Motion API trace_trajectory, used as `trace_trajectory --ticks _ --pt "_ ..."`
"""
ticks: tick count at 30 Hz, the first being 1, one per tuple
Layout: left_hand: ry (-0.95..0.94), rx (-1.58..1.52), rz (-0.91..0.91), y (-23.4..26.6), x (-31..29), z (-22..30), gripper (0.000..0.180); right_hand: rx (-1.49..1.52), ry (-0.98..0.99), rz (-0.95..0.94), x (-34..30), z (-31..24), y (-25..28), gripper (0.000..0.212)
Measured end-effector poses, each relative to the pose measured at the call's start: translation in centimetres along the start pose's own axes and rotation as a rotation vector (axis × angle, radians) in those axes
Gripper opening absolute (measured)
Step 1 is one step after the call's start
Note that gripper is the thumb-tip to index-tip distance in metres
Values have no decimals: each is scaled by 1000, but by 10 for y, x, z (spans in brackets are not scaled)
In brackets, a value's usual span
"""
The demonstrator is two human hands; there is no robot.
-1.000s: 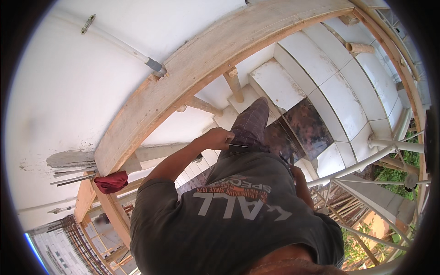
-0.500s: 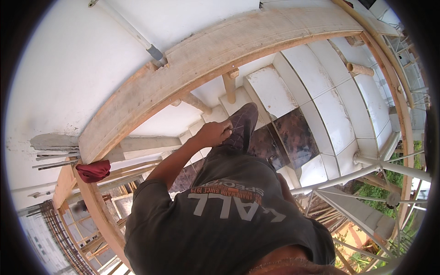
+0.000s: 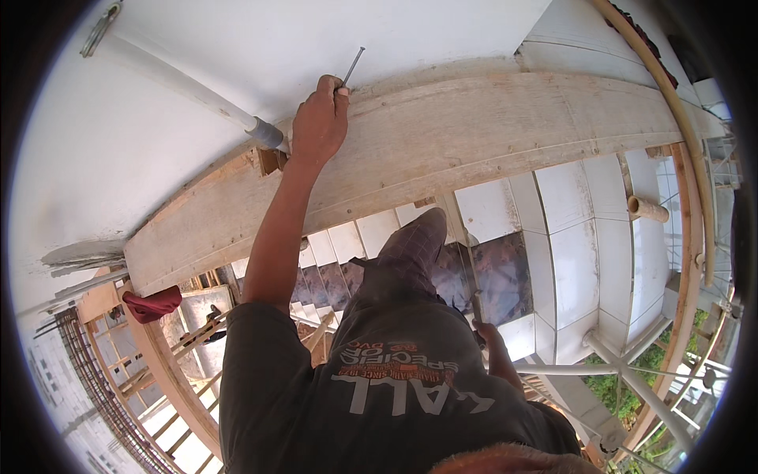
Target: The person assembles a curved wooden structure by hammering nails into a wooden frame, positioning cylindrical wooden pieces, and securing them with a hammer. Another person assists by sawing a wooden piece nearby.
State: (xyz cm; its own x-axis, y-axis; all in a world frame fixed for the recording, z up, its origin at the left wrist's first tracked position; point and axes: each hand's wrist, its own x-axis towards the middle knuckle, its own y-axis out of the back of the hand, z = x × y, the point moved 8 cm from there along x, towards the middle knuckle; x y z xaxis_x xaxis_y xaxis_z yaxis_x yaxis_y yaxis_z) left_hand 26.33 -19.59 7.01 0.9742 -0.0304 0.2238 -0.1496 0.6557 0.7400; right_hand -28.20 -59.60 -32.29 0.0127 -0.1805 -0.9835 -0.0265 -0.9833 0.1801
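Note:
My left hand [image 3: 320,126] reaches forward over a long, pale wooden board [image 3: 442,142]. Its fingers are closed on a long grey nail [image 3: 355,63], whose far end sticks out past the fingers in front of the white wall [image 3: 410,28]. Beside the left wrist, a white pole with a grey sleeve [image 3: 264,132] meets the board next to a small notch. Lower down, close to my body, my right hand [image 3: 496,347] is curled round something slim, mostly hidden by the shirt; what it is I cannot make out.
Below the board, white-tiled steps [image 3: 564,245] with dark marbled panels [image 3: 503,272] descend. A maroon cloth [image 3: 152,305] hangs on the timber frame at left. White metal tubes [image 3: 624,363] cross at lower right, and a bamboo pole [image 3: 659,71] runs down the right.
My left hand has moved from near my knee up and forward over the board, and the nail now shows in it. My right hand has come into sight beside my body. The view has shifted.

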Motion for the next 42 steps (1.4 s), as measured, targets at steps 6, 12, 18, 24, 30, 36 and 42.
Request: trace_trajectory --ticks 6,12,18,24,30,36,42 --pt "112 207 -109 -31 -1 -22 17 -69 -1 -18 -99 -82 24 31" --pt "122 -20 -64 -24 1 -21 17 -12 107 -146 -163 -178 3 27" --pt "43 -15 -52 -28 -1 -15 19 -282 379 -244 -184 -249 -19 43" --pt "-21 -30 64 -26 -6 -12 20 -648 427 -147 -174 -299 -20 37" --pt "116 -320 242 16 -64 27 18 -931 816 -96 -201 -307 1 32" --pt "658 -669 72 1 -244 27 31 -819 786 -199 -226 -281 41 39" --pt "900 -503 104 -18 -380 -17 45 -771 1036 -160 -263 -280 36 21"
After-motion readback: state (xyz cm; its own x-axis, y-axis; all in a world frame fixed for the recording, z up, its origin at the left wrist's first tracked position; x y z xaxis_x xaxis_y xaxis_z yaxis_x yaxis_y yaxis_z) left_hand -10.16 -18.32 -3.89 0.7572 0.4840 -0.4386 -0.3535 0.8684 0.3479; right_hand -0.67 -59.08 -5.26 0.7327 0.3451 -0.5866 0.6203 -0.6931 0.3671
